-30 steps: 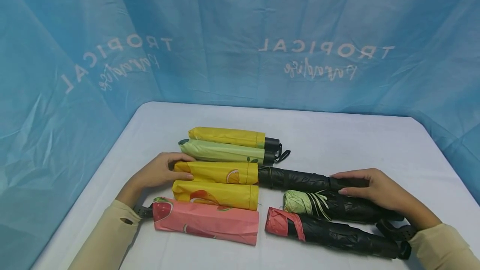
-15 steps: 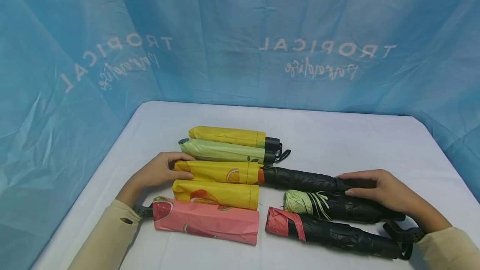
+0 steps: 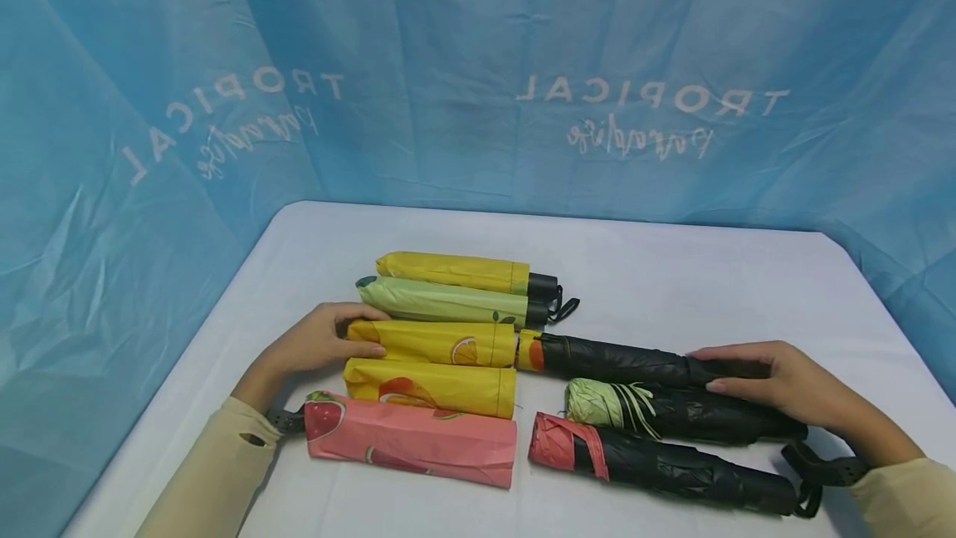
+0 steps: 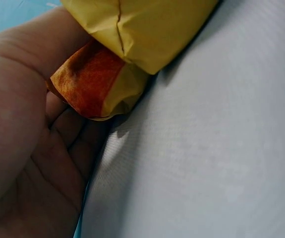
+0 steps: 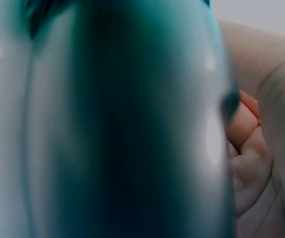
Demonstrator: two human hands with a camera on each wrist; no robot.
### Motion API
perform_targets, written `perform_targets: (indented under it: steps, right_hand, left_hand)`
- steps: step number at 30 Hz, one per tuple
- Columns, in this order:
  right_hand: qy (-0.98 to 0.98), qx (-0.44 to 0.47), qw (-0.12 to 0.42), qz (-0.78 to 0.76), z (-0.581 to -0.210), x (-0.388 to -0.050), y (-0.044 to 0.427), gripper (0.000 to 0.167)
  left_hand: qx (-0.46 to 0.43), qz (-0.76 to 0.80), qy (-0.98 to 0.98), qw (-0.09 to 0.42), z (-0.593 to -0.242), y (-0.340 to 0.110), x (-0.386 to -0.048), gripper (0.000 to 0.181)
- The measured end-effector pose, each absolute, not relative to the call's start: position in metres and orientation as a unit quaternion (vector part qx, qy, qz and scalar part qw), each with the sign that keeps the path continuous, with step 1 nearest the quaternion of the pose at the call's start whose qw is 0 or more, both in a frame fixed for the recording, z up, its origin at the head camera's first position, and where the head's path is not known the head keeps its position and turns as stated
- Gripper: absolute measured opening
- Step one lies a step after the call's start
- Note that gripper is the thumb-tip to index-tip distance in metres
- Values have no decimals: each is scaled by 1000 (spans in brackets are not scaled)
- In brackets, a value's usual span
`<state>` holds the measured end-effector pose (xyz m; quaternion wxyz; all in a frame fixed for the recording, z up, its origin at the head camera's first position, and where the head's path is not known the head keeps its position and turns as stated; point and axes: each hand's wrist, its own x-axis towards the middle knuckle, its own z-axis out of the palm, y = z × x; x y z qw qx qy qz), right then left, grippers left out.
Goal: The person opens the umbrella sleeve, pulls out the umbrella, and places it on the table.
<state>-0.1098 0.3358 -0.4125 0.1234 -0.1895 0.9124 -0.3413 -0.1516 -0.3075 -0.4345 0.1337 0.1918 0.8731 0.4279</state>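
Note:
In the head view my left hand (image 3: pixel 314 343) holds the closed left end of a yellow umbrella sleeve (image 3: pixel 433 344) printed with an orange slice. The left wrist view shows its orange-and-yellow tip (image 4: pixel 90 82) between thumb and fingers. To the right, my right hand (image 3: pixel 792 380) grips the handle end of a folded black umbrella (image 3: pixel 620 359). This umbrella's yellow and orange end lies just at the sleeve's mouth; a thin gap seems to part them. A blurred dark cylinder (image 5: pixel 132 129) fills much of the right wrist view and hides the fingertips.
Below lie a second yellow sleeve (image 3: pixel 463 388), a pink sleeve (image 3: pixel 418 445), a green-and-black folded umbrella (image 3: pixel 687 412) and a red-and-black one (image 3: pixel 672 471). Behind are sleeved yellow (image 3: pixel 456 271) and green (image 3: pixel 448 299) umbrellas. A blue curtain (image 3: pixel 463 106) borders the white table (image 3: pixel 672 272).
My right hand has moved right, drawing the black umbrella along; its yellow and orange end has come out of the sleeve. The left hand and sleeve have stayed in place.

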Motion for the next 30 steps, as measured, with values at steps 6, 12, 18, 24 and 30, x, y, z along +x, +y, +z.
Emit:
perform_targets:
  steps: [6, 12, 18, 24, 30]
  right_hand:
    - [916, -189, 118, -332, -412, -108, 348, 41]
    - [912, -185, 124, -345, -411, -105, 358, 42]
    - [908, -186, 124, -354, -413, -104, 362, 43]
    - [908, -183, 127, -355, -412, -104, 362, 43]
    - [897, -188, 152, -370, -410, -107, 362, 42]
  left_hand:
    - [197, 423, 874, 132, -434, -308, -152, 38]
    - [197, 416, 879, 126, -435, -307, -152, 38]
    - [198, 414, 880, 126, -436, -308, -153, 37]
    - [196, 424, 876, 124, -437, -308, -153, 38]
    - [190, 486, 843, 132, -440, -316, -152, 32]
